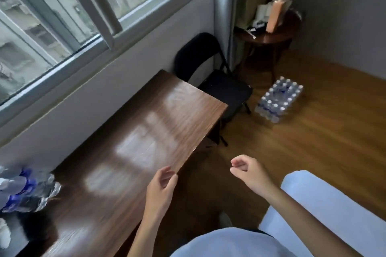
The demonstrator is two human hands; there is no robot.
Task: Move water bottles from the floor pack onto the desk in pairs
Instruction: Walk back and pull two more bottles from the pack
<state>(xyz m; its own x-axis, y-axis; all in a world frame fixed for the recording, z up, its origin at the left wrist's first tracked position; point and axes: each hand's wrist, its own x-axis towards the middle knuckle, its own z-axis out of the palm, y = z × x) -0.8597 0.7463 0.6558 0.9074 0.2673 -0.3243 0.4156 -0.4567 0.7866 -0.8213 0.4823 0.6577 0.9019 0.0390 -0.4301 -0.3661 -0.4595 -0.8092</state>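
Shrink-wrapped floor pack [278, 100] sits far right on the wooden floor, well apart from both hands — left hand [161, 189] and right hand [248, 173] hang empty, fingers loose, likely between trips; some water bottles [25, 188] already crowd the counter's [146, 131] near-left end.

No text, brand, number or sign can be read anywhere in this view. The water bottles on the desk [27, 188] carry blue labels, but motion blur smears them into plain colour. The shrink-wrapped bottle pack on the floor [278, 100] shows blue label bands too small and soft to make out any lettering. The orange pump bottle [277, 11] on the round side table [269, 36] has no legible marking, and the small dark items beside it are too blurred to tell.
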